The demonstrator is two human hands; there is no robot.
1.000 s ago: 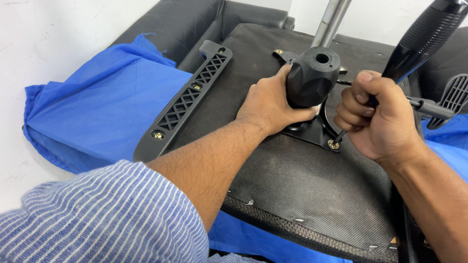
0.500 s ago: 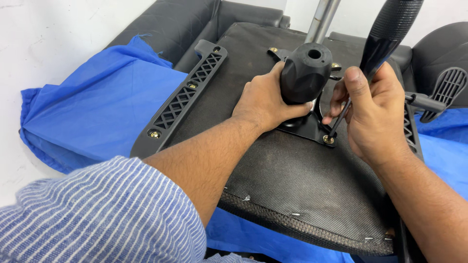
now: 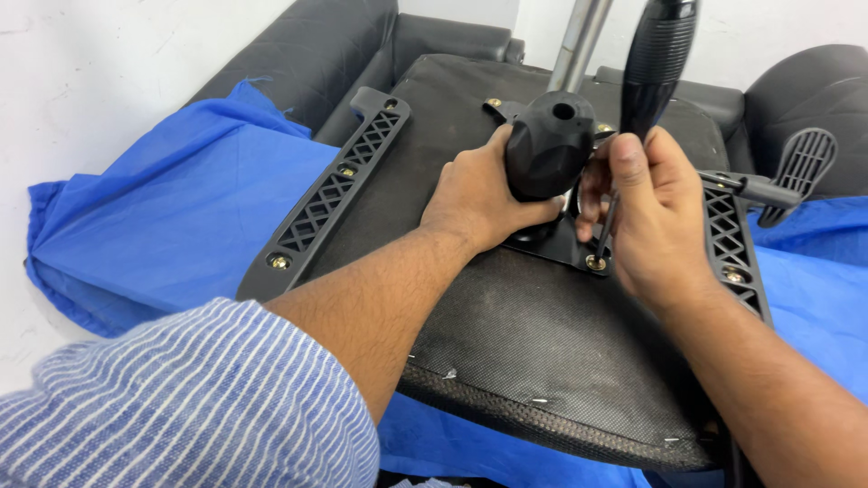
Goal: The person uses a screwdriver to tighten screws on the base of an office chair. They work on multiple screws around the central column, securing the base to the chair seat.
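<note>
An upturned office chair seat lies on a blue cloth, its black fabric underside facing me. My left hand grips the large black knob of the mechanism plate bolted to the middle of the seat. My right hand holds a screwdriver with a ribbed black handle. The screwdriver stands nearly upright, and its tip rests on a brass screw at the plate's near right corner.
Black lattice armrest brackets run along both sides of the seat, fixed with brass bolts. A grey metal column rises behind the knob. A black lever paddle sticks out at right. The blue cloth covers the white floor. Black cushions sit behind.
My right hand has shifted its grip and raised the screwdriver from a slant to nearly upright, bringing its tip onto the screw. My left hand has stayed on the knob.
</note>
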